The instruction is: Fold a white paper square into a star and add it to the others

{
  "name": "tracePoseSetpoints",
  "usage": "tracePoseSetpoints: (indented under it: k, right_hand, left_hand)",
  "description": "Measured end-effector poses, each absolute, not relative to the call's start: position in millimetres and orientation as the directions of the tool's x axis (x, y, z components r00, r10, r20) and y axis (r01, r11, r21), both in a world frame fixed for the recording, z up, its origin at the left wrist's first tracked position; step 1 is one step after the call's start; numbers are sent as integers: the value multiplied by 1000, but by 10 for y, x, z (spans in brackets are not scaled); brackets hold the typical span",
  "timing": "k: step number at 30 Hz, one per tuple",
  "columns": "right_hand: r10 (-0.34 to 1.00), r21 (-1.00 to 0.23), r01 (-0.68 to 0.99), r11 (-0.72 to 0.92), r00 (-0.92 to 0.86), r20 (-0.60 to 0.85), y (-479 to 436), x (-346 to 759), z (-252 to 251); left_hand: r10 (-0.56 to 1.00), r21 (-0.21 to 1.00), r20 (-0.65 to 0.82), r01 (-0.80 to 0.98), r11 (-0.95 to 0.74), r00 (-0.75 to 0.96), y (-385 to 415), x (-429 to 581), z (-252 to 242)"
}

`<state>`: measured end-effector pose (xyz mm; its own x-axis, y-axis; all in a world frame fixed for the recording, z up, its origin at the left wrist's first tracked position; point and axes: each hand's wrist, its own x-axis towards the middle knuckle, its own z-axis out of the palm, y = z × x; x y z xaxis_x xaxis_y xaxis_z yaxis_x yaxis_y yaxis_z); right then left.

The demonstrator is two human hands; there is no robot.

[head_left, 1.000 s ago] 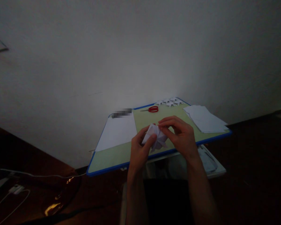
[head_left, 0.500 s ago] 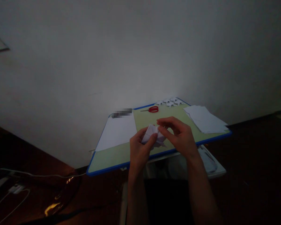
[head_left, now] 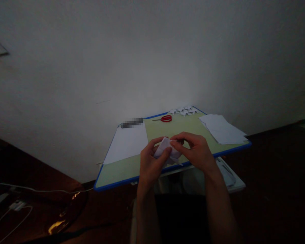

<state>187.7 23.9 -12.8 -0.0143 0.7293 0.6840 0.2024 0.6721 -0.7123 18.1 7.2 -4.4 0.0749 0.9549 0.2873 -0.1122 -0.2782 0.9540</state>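
Between both hands is a small piece of folded white paper, held above the near edge of the table. My left hand grips its left side, thumb across the front and fingers behind. The thumb and forefinger of my right hand pinch the paper's upper right part. One pointed flap sticks out at its lower right. Red-handled scissors lie on the table beyond my hands, blades to the left. Several folded white paper shapes sit together at the far edge.
The pale green tabletop has a blue rim. White sheets are stacked at its right, and another white sheet covers the left part, with a blurred-out object at its top. Below the right edge juts a white tray.
My right thumb and fingers have come down and closed on the paper's upper right part. The paper has tilted slightly in my left hand.
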Motion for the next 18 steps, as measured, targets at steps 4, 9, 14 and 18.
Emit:
tracePoseSetpoints:
  k: [4,9,14,18]
  right_hand:
    - [736,-716,210,665,-20,677,241,1858,-126]
    - [767,-755,163,635,-16,642,256,1843,-125]
    - [805,-797,117,593,-47,592,262,1867,-142]
    - [794,-776,182,604,-48,607,259,1875,-138]
  left_hand:
    - [958,957,279,-99,-272,68,67,178,-49]
    - [961,960,268,-99,-261,67,66,192,-39]
    - [964,962,258,-111,-250,60,67,179,-60]
    - [963,961,261,-111,-252,68,53,170,-56]
